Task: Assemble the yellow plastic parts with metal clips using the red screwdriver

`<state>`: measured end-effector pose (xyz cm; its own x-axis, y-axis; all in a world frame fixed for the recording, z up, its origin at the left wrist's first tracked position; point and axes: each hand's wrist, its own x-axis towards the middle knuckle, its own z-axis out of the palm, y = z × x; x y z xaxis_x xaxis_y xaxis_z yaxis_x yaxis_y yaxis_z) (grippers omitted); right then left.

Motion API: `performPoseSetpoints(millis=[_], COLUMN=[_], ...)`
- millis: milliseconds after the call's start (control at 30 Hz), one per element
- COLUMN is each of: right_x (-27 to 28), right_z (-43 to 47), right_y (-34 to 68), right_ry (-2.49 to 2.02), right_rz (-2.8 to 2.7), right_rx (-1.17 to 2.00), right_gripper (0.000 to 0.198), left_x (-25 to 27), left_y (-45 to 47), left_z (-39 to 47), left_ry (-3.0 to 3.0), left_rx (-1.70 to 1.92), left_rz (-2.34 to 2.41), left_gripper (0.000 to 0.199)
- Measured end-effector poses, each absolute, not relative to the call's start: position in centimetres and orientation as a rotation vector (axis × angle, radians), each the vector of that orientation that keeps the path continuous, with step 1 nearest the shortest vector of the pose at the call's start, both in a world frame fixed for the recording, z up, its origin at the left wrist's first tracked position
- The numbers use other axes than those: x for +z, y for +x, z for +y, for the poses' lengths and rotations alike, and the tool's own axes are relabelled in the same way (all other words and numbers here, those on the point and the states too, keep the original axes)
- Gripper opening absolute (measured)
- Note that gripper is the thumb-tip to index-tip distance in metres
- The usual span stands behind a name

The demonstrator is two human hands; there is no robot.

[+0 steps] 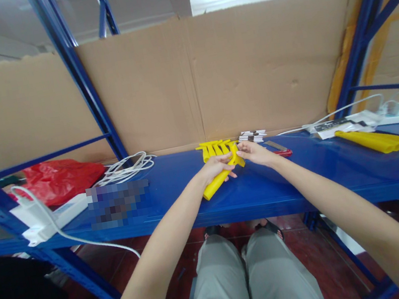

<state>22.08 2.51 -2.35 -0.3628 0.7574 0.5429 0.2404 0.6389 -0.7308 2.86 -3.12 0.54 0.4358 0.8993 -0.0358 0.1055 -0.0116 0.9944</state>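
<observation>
I've got a plain yellow tubular piece [213,189], matching the yellow flared tubes [211,152]. My grey-green cloth trousers [221,278]. Blue metal tabletop [174,179], plain brown cardboard panel [143,87], red crumpled plastic bag [55,181], white oblong power strip [70,213], small black-and-white banded pieces [253,136].

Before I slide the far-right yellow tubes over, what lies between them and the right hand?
Head view: a red tool and grey strip near the right hand, then blue tabletop up to the tubes.

The left hand [218,168] hides part of the yellow tube [214,188]. At left, a pixelated patch [119,205] masks what lies there. The left forearm [159,253] and right forearm [347,206] run off the near edge.
</observation>
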Motion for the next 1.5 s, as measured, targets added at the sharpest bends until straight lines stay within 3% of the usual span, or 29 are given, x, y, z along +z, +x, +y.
performPoseSetpoints(millis=[500,933,1233,1500], right_x=[-2.4,-1.3,0.3,-2.4], right_z=[2.7,3.4,2.2,1.0], right_y=[22.1,24.0,30.2,33.8], right_ry=[-0.765,-1.039,-1.57,-1.806], right_rz=[-1.895,-1.819,-2.025,-1.904], right_rx=[0.764,0.245,-0.241,-0.268], right_gripper=[0.038,0.029,0.014,0.037], left_x=[0.4,1.2,1.8,1.5], left_y=[2.4,2.3,1.9,1.8], left_z=[-2.8,-2.4,-2.8,-2.4], left_ry=[1.527,1.311,1.209,1.198], left_rx=[0.793,1.044,1.157,1.212], left_rz=[0.872,0.893,1.002,1.003], left_gripper=[0.062,0.075,0.076,0.077])
